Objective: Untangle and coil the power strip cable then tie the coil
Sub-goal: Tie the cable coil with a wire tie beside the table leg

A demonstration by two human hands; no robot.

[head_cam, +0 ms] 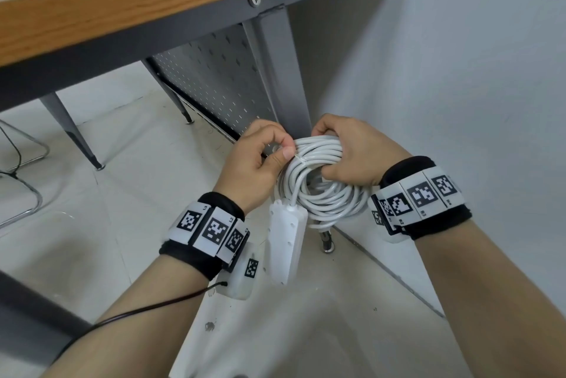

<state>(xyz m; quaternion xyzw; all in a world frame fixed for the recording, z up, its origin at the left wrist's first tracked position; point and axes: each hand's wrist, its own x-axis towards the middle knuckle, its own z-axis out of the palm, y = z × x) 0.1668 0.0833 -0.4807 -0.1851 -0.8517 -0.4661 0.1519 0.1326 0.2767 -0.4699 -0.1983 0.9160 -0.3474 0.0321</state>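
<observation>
white cable coil [321,181] between hands | right hand [352,154] grips it | left hand [260,157] pinches, seemingly, tie [301,159]

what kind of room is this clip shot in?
Probably an office or lab, seen at floor level beside a desk: wood-topped desk on grey metal legs, grey perforated metal panel beneath it, pale tiled floor, plain white wall.
</observation>
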